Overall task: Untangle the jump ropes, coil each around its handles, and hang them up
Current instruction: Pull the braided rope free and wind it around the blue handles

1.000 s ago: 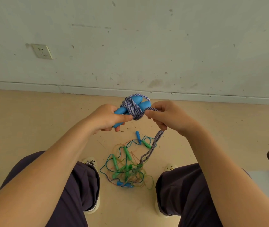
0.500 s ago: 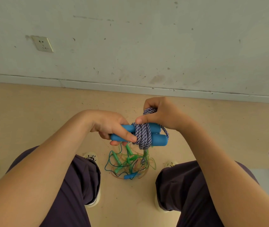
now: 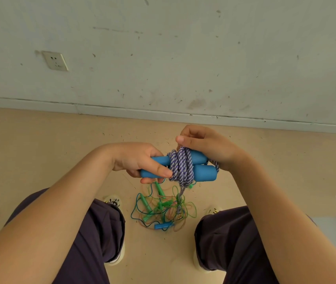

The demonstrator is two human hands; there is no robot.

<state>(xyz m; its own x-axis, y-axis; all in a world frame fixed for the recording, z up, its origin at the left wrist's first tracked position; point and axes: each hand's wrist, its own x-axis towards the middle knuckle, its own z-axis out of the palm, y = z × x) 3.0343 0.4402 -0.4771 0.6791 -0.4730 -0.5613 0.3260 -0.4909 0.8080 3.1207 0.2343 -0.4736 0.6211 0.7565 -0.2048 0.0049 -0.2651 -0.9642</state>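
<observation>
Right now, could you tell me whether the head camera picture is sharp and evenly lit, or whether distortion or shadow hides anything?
Head view: soft, even light with no glare; the wide lens bows the baseboard and stretches the forearms at the lower corners. Left hand, right hand and the striped rope wound round the blue handles look sharp. The rope pile on the floor is small, its strands hard to separate.

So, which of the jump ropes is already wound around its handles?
The purple-and-white braided rope, coiled around the two thick blue handles held by the left hand and right hand. The thin ropes lie tangled on the floor.
</observation>
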